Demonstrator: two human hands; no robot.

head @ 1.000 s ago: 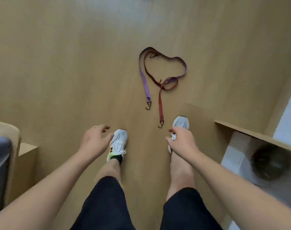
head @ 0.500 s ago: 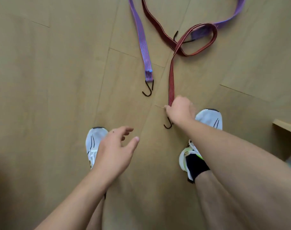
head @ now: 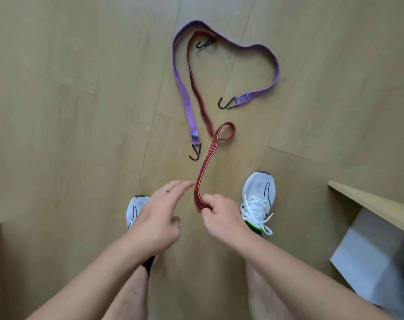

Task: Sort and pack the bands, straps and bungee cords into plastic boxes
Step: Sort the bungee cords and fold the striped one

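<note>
Cords, two in number: one red bungee cord [head: 197, 98] pinched at its near end by the right hand [head: 219, 218], rising off the floor and running on toward 12 o'clock; one purple bungee cord [head: 231, 46] flat on the floor at 12 o'clock, looped round the red, both black hooks showing. Left hand [head: 158, 224] empty, fingers straight, just beside the lifted red strip at its 9 o'clock. Two white shoes [head: 258, 195] on pale wood-plank floor [head: 69, 100]; wooden furniture edge [head: 369, 204] at 3 o'clock.
</note>
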